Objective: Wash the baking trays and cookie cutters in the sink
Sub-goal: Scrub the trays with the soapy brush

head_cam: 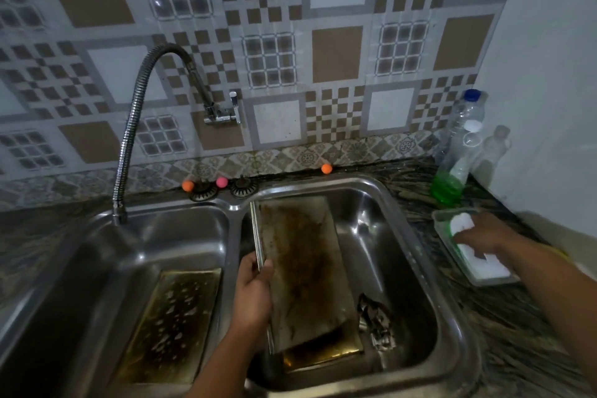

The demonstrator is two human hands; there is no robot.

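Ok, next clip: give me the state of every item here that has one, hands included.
Left hand: grips the stained tray's left edge.
Stained tray: tilted up in the right basin, dirty.
Second tray: flat in the left basin, wet, browned.
Right hand: in the plastic container, on a white sponge.
Faucet: no water visible.
Soap bottle: capped, little green liquid left.

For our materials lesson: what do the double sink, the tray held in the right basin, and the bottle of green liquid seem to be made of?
Double sink: looks like stainless steel, brushed, with bright streaky reflections.
Baking tray, held at its edge by the left hand: probably thin metal, dull grey with brown baked-on stains and a rolled rim.
Bottle: clear plastic, ribbed and see-through, with a blue cap.
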